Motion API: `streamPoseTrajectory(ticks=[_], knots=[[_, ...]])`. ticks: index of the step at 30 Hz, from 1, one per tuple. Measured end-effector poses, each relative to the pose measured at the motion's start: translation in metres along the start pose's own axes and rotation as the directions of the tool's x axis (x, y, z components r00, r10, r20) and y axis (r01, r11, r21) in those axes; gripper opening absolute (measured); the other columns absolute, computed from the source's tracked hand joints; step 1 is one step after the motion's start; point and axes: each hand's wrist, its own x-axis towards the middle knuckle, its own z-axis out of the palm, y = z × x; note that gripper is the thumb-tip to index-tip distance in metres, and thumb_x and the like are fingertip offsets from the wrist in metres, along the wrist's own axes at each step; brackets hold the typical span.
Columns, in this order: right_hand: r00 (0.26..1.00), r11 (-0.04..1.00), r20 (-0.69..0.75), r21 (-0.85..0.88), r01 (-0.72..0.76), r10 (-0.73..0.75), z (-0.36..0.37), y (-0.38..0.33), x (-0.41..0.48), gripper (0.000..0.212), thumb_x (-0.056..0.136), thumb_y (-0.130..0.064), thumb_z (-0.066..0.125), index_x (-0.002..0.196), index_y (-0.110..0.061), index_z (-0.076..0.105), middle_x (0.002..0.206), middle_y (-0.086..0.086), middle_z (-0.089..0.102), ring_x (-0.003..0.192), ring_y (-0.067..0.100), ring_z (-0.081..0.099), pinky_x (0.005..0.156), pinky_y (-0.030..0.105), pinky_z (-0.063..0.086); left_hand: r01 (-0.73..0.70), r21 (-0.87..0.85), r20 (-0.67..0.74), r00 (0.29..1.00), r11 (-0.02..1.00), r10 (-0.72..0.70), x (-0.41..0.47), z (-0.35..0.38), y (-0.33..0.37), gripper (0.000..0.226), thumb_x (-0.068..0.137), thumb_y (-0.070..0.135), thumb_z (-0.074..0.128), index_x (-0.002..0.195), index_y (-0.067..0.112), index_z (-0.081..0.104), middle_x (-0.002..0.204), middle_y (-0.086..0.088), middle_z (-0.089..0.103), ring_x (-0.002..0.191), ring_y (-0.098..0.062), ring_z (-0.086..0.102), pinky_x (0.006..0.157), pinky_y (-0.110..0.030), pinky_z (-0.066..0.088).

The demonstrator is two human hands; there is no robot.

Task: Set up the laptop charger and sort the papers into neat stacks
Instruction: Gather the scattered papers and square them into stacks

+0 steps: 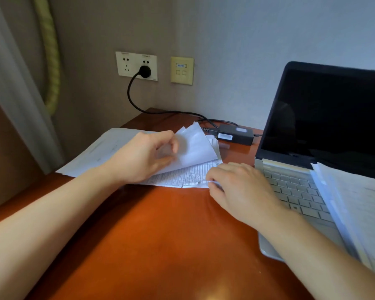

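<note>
Desk (160, 234), papers (193, 176) between fingers (165, 136).

The worktop (160, 234) is smooth, glossy reddish wood. The papers (195, 146) are thin, matt white sheets. The charger (236, 135) is matt black plastic. The laptop (294, 191) has a matt silver body and a glossy black screen (325, 118). The curtain (13, 83) is cloth.
</note>
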Motion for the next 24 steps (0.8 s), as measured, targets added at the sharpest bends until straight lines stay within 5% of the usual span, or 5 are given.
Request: streamPoseTrajectory(ticks=[5,8,12,17,24], knots=[[0.966,0.997,-0.25,0.018,-0.068,0.071,0.001,0.003,0.001,0.01,0.091,-0.02,0.05,0.085,-0.017,0.057,0.08,-0.003,0.058,0.079,0.022,0.052,0.058,0.036,0.047,-0.061,-0.149,0.161,0.983,0.987,0.085,-0.001,0.0,0.006,0.014,0.097,0.022,0.069,0.106,0.027,0.078,0.107,0.02,0.074,0.1,-0.002,0.069,0.089,-0.023,0.052],[0.954,0.995,-0.286,0.064,-0.071,0.087,0.004,0.004,0.002,0.019,0.094,-0.023,0.04,0.087,-0.015,0.056,0.083,-0.001,0.057,0.082,0.025,0.052,0.057,0.042,0.05,-0.044,-0.142,0.222,0.972,0.989,0.075,-0.002,0.0,0.009,0.021,0.092,0.034,0.074,0.112,0.032,0.078,0.112,0.022,0.073,0.105,0.001,0.067,0.091,-0.024,0.051],[0.95,0.981,-0.278,0.168,-0.096,0.14,0.002,0.004,0.002,0.007,0.094,-0.022,0.052,0.099,-0.018,0.055,0.097,-0.001,0.058,0.091,0.022,0.054,0.065,0.039,0.051,-0.065,0.007,0.137,0.989,0.998,0.064,0.0,0.002,0.005,0.02,0.097,0.037,0.067,0.108,0.027,0.079,0.101,0.013,0.077,0.087,-0.006,0.069,0.079,-0.032,0.054],[0.971,0.978,-0.167,0.143,-0.15,0.173,-0.001,0.004,0.0,0.032,0.092,-0.035,0.064,0.118,-0.026,0.048,0.119,-0.007,0.052,0.107,0.014,0.054,0.079,0.026,0.047,0.099,0.023,0.021,0.995,0.995,-0.099,0.003,-0.003,-0.001,0.019,0.092,0.035,0.073,0.101,0.022,0.082,0.091,0.009,0.077,0.077,-0.006,0.067,0.072,-0.029,0.056],[0.942,0.84,-0.129,0.501,-0.209,0.311,-0.004,0.002,0.002,0.055,0.093,-0.035,0.064,0.137,-0.036,0.03,0.096,-0.014,0.067,0.08,0.007,0.066,0.072,0.035,0.059,0.015,-0.05,-0.05,0.999,0.999,-0.017,0.0,-0.003,0.005,0.037,0.083,0.051,0.068,0.101,0.022,0.082,0.098,0.007,0.079,0.087,-0.007,0.071,0.077,-0.022,0.056]])
